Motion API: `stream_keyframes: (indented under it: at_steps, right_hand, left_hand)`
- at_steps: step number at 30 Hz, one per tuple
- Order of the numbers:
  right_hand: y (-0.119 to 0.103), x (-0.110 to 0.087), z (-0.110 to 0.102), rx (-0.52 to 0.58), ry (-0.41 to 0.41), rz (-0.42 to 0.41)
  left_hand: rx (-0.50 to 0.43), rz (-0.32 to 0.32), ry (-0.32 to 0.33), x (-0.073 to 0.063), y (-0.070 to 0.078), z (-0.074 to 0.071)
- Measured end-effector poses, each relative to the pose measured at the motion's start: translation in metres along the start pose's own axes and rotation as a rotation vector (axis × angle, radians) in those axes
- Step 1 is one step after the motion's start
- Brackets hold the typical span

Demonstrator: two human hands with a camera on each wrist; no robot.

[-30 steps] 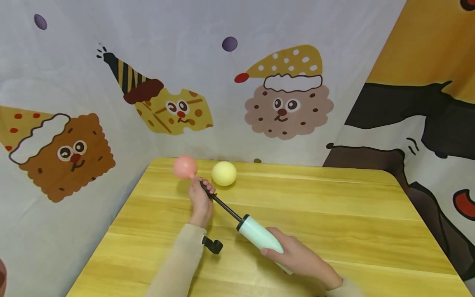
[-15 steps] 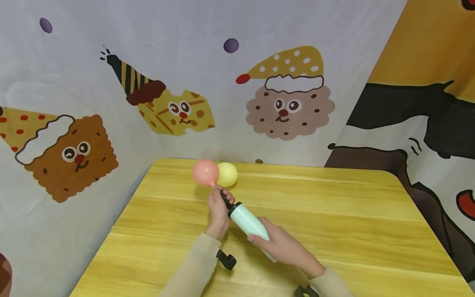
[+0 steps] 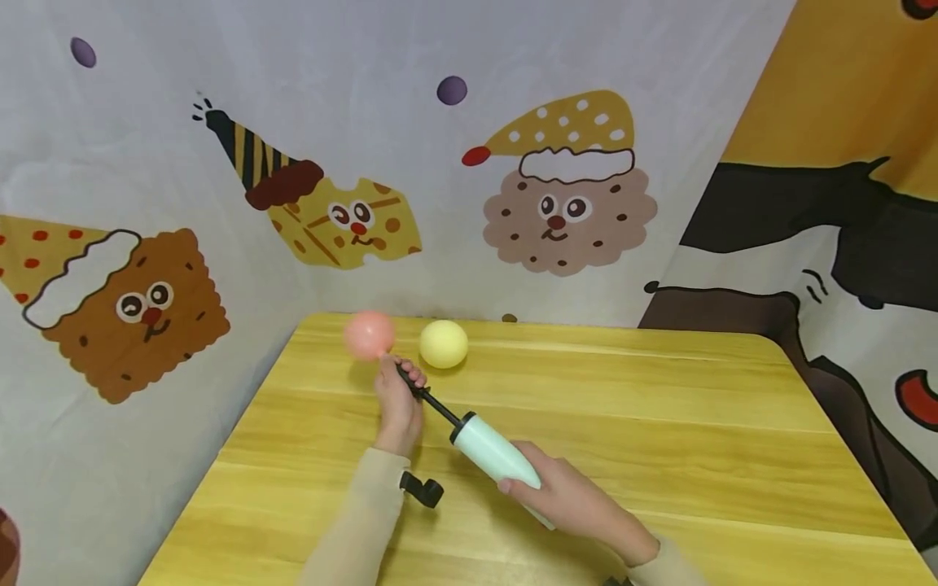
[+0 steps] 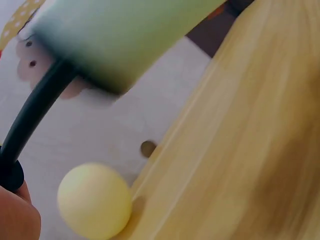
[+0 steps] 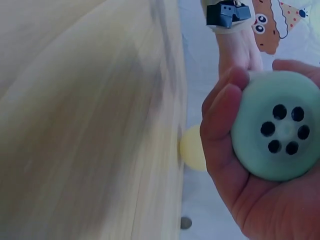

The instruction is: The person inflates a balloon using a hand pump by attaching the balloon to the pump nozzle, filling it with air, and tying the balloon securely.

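My left hand point(image 3: 398, 403) grips the black nozzle end of a balloon pump, with the neck of a pink balloon point(image 3: 370, 334) at its tip. The balloon is round and partly inflated. My right hand point(image 3: 575, 496) is wrapped round the mint-green barrel of the balloon pump point(image 3: 493, 452). A length of black rod point(image 3: 444, 409) shows between the barrel and my left hand. In the right wrist view the barrel's round end point(image 5: 280, 127), with several dark holes, faces the camera, and fingers curl round its side.
A yellow balloon point(image 3: 444, 344) rests on the wooden table point(image 3: 659, 423) near its back edge, just right of the pink one. A cloth backdrop point(image 3: 440, 244) with cartoon snacks hangs behind and to the left. Each wrist wears a black camera mount point(image 3: 422, 489).
The barrel first slid up over the rod toward my left hand, then back, so the rod shows again. Both hands shifted right and then left, and the pink balloon looks slightly larger than at first.
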State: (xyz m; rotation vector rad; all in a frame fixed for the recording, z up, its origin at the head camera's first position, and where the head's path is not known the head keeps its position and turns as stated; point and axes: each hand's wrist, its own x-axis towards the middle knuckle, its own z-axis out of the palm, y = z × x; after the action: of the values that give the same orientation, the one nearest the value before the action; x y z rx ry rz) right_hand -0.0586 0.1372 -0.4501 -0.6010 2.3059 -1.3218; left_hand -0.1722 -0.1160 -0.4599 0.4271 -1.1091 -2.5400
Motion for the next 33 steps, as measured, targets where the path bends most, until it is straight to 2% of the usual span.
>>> stream_keyframes:
  at_steps: [4,10,13,20,26,29,33]
  right_hand:
    - [0.01,-0.016,-0.009,0.003,-0.043,-0.02]
    - [0.017,-0.026,-0.016,-0.069,-0.03,-0.059]
    - [0.015,-0.024,-0.014,-0.099,-0.021,-0.064]
    - [0.007,-0.007,-0.002,-0.079,-0.017,-0.04]
    - [-0.001,0.011,0.002,-0.049,0.016,-0.036]
    - [-0.004,0.017,0.001,-0.034,0.014,-0.026]
    - [-0.005,0.023,0.002,-0.014,-0.001,-0.009]
  left_hand:
    - [-0.025,0.001,0.038,0.01,0.012,-0.009]
    - [-0.039,0.027,0.07,0.013,0.015,-0.012]
    - [-0.019,0.023,0.053,0.008,0.011,-0.01]
    - [-0.007,-0.005,0.024,-0.007,-0.005,-0.004]
    - [0.042,-0.074,-0.02,-0.025,-0.019,0.007]
    - [0.086,-0.096,-0.023,-0.033,-0.025,0.01]
    - [0.11,-0.087,-0.01,-0.038,-0.03,0.01]
